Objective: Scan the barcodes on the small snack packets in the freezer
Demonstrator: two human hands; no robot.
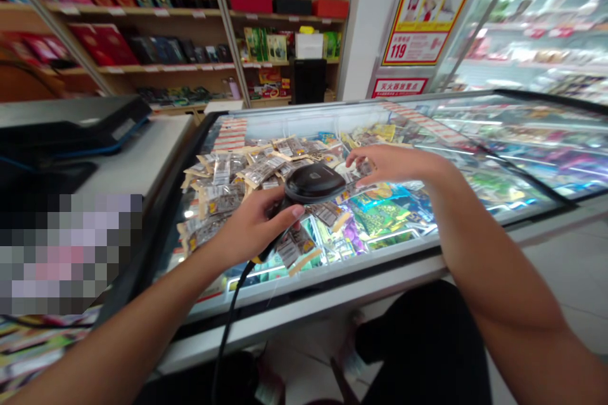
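Note:
My left hand (259, 224) is wrapped around the handle of a black corded barcode scanner (316, 182). The scanner's head sits over a heap of small clear packets (266, 168) with tan ends and dark printing, spread on the freezer's glass top. Two or so loose packets (294, 245) lie just below the scanner. To the right of the scanner head, my right hand (384, 163) hovers at the heap's right edge, fingers bent and apart. Whether its fingertips touch a packet there is hard to see.
Beneath the glass of the chest freezer (403, 256) are colourful bags. A black cable (228, 329) hangs from the scanner past the freezer's front edge. At left is a counter (166, 139) with a dark flat device (76, 126). Stocked shelves (156, 9) stand behind.

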